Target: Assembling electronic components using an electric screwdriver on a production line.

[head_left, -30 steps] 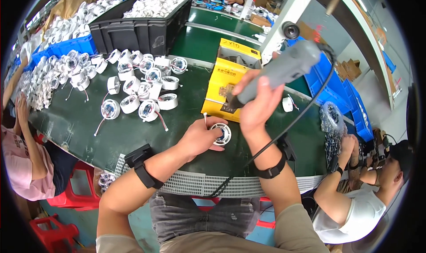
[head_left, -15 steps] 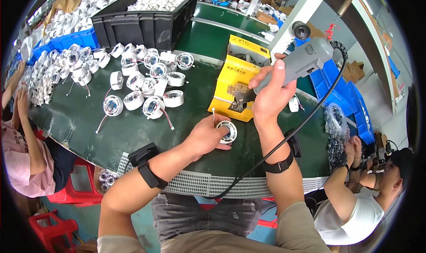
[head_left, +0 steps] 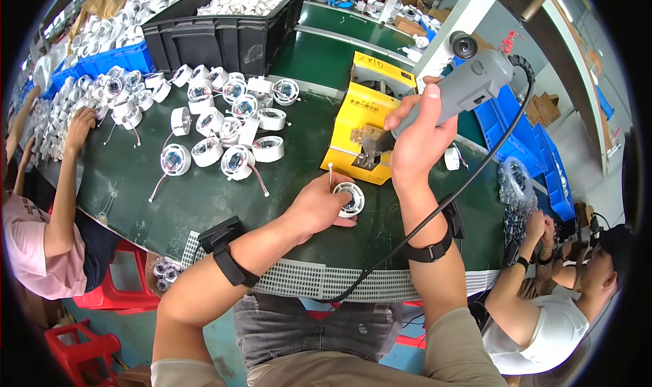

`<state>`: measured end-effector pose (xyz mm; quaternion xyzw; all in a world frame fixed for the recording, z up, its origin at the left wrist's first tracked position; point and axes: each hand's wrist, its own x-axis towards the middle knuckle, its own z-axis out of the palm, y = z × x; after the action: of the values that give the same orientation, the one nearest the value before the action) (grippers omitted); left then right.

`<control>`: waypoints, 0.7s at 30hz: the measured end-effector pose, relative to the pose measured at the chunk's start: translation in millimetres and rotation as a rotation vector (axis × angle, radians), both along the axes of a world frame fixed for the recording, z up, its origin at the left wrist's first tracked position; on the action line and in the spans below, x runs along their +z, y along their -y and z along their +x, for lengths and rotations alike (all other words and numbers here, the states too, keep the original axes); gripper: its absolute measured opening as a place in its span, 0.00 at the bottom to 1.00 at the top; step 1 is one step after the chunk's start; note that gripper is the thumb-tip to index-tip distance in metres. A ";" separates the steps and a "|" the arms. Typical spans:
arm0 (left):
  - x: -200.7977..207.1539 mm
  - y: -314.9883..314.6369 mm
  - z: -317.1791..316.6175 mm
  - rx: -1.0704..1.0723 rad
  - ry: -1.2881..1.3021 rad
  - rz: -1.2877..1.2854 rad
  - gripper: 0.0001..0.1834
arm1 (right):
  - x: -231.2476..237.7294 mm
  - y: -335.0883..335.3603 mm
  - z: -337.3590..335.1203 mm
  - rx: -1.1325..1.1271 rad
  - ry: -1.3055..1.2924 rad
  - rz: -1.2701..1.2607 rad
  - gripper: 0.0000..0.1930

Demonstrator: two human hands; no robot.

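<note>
Your left forearm (head_left: 272, 241) points toward two o'clock; your left hand (head_left: 316, 205) is low, curled in a grip, thumb (head_left: 338, 199) toward three. Your right forearm (head_left: 416, 203) points just short of twelve; your right hand (head_left: 422, 146) is higher, at two o'clock from the left, gripping too.

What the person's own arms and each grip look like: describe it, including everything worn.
The left grip and right grip are plain hands without gloves. A black left strap and black right strap circle the forearms, each with a black boxy device. The left sleeve and right sleeve are short and beige.
</note>
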<state>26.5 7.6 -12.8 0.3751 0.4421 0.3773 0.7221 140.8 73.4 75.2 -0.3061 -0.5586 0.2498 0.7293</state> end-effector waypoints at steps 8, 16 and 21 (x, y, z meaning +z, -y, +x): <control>-0.3 -0.8 0.3 0.003 0.005 0.000 0.15 | -2.4 -1.5 -2.7 0.005 0.018 -0.043 0.14; -2.5 -4.6 -1.3 0.141 -0.047 0.017 0.14 | -7.1 8.8 -2.4 0.046 0.049 -0.039 0.13; -1.7 -5.4 -1.2 0.165 -0.025 0.028 0.13 | -10.2 35.2 1.1 0.154 -0.086 -0.119 0.15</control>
<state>25.2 13.0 -14.5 0.3522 0.4750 0.4371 0.6777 141.9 38.2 64.9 -0.2938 -0.5330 0.3508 0.7117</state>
